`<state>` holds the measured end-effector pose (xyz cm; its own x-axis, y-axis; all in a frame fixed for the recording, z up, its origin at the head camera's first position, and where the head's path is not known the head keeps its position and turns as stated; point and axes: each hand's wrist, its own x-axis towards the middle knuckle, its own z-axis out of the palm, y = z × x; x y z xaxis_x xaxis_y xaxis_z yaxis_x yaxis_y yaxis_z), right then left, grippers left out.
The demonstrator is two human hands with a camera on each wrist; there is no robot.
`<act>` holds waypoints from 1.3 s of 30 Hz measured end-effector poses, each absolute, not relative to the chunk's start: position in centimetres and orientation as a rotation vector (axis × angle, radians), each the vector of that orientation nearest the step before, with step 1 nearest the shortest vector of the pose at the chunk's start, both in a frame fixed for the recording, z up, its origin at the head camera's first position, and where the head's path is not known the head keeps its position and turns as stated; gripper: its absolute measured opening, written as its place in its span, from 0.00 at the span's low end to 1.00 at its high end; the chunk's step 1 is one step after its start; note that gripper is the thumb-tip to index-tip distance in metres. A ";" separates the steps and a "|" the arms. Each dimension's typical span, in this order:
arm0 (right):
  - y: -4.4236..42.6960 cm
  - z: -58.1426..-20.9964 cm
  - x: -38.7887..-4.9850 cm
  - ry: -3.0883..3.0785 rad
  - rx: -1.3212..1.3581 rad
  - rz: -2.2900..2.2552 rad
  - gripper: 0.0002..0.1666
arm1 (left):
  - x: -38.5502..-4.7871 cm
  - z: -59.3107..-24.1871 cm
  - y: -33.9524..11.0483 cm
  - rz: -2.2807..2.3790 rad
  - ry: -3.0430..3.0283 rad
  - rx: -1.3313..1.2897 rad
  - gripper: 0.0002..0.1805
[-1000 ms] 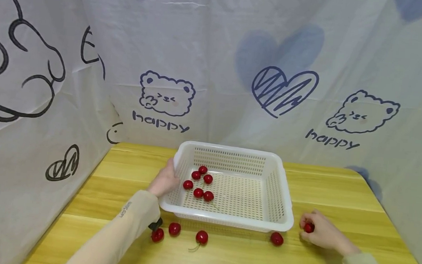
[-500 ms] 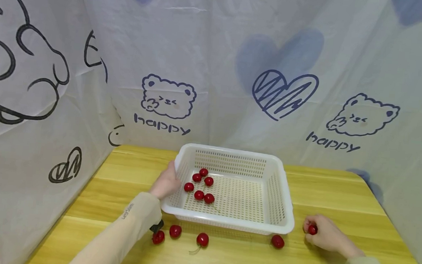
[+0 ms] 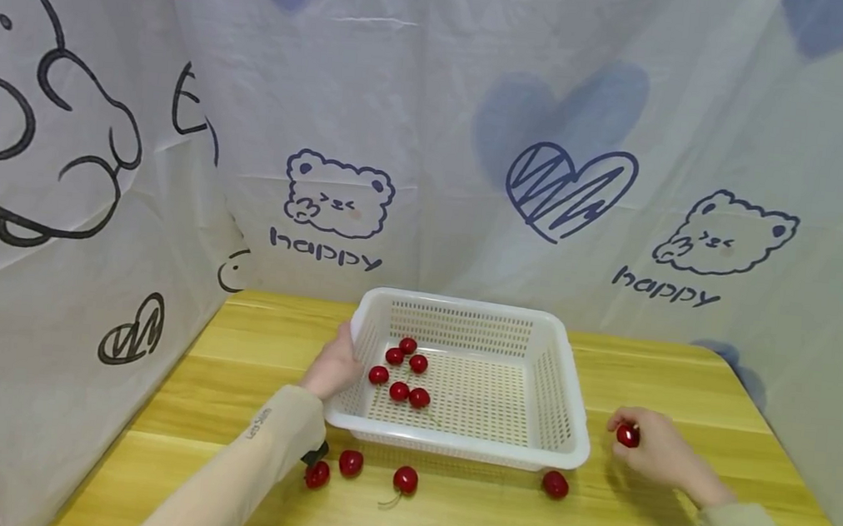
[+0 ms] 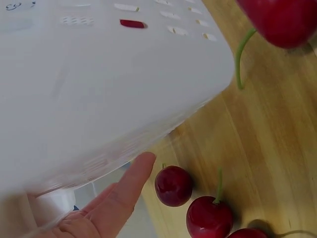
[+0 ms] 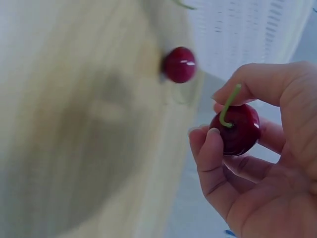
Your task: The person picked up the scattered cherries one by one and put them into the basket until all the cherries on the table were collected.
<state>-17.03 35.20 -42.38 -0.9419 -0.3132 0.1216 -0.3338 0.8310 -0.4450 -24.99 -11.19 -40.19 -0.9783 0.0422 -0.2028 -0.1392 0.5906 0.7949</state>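
Note:
A white perforated plastic basket point(image 3: 458, 444) stands on the wooden table, with several red cherries point(image 3: 419, 398) lying in its left part. My left hand point(image 3: 333, 364) holds the basket's left side at the rim; in the left wrist view a finger point(image 4: 131, 183) lies along the basket's edge, and the thumb is hard to make out. To the right of the basket, my right hand point(image 3: 653, 450) pinches a cherry point(image 5: 240, 130) between thumb and fingers, above the table. Its green stem points up in the right wrist view. One loose cherry point(image 3: 555, 484) sits between that hand and the basket's front right corner.
In front of the basket lie three more cherries: one with a long stem point(image 3: 406, 480), one near the left corner point(image 3: 350, 463), and one beside the left wrist strap point(image 3: 317, 474). A printed white cloth point(image 3: 438, 239) hangs behind and at both sides of the table point(image 3: 489, 520).
My right hand has lifted slightly with the cherry in its fingers. My left hand stays on the basket, and the head view has shifted a little.

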 end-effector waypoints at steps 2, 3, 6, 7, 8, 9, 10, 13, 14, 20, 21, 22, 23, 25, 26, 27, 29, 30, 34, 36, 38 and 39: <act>34.9 -41.5 -17.2 -2.943 0.504 0.713 0.09 | -25.0 -40.2 -11.1 1.304 2.639 -0.084 0.44; 34.7 -41.1 -17.3 -2.929 0.495 0.697 0.09 | -25.1 -40.2 -11.1 1.292 2.646 -0.084 0.45; 34.1 -39.4 -17.6 -2.885 0.471 0.667 0.10 | -25.1 -40.3 -10.9 1.254 2.672 -0.094 0.44; 33.8 -38.9 -17.7 -2.861 0.473 0.659 0.10 | -25.1 -40.3 -10.9 1.259 2.673 -0.100 0.45; 33.5 -38.3 -17.9 -2.840 0.477 0.660 0.10 | -25.0 -40.4 -10.9 1.260 2.677 -0.103 0.45; 33.2 -37.8 -18.0 -2.819 0.478 0.653 0.10 | -25.0 -40.4 -10.8 1.259 2.681 -0.103 0.45; 32.8 -37.2 -18.1 -2.804 0.479 0.657 0.10 | -25.0 -40.4 -10.8 1.257 2.687 -0.108 0.45; 31.3 -35.7 -18.7 -2.773 0.480 0.662 0.10 | -24.8 -40.2 -10.8 1.252 2.702 -0.111 0.45; 30.7 -35.2 -18.9 -2.773 0.476 0.666 0.10 | -24.7 -40.2 -10.8 1.244 2.712 -0.113 0.45; 26.7 -33.3 -20.7 -2.760 0.551 0.724 0.10 | -24.6 -40.3 -10.4 1.155 2.782 -0.152 0.44; 26.1 -33.2 -21.1 -2.758 0.566 0.736 0.10 | -24.5 -40.3 -10.4 1.146 2.787 -0.159 0.43; 25.5 -33.2 -21.5 -2.754 0.579 0.744 0.10 | -24.5 -40.3 -10.3 1.142 2.792 -0.161 0.43; 24.9 -33.1 -21.9 -2.753 0.588 0.746 0.09 | -24.5 -40.2 -10.2 1.142 2.794 -0.166 0.43; 23.8 -33.1 -22.8 -2.745 0.604 0.753 0.09 | -24.5 -40.2 -10.1 1.138 2.798 -0.168 0.43; 23.3 -33.1 -23.2 -2.743 0.614 0.762 0.09 | -24.5 -40.2 -10.1 1.143 2.793 -0.170 0.44; 22.8 -33.0 -23.7 -2.739 0.630 0.772 0.08 | -24.5 -40.2 -10.1 1.144 2.793 -0.172 0.44; 21.8 -33.0 -24.6 -2.727 0.658 0.783 0.08 | -24.5 -40.2 -10.1 1.134 2.795 -0.178 0.44; 21.3 -33.0 -25.0 -2.722 0.670 0.790 0.08 | -24.4 -40.2 -10.1 1.131 2.793 -0.182 0.44; 19.4 -33.0 -26.5 -2.722 0.697 0.839 0.10 | -24.3 -40.0 -10.0 1.125 2.795 -0.190 0.43; 18.5 -33.2 -27.1 -2.727 0.709 0.863 0.11 | -24.3 -40.1 -10.0 1.130 2.793 -0.197 0.42; 17.6 -33.5 -27.7 -2.737 0.725 0.883 0.12 | -24.3 -40.1 -10.0 1.135 2.790 -0.200 0.42; 17.2 -33.7 -27.9 -2.742 0.734 0.890 0.12 | -24.2 -40.1 -10.0 1.134 2.790 -0.201 0.42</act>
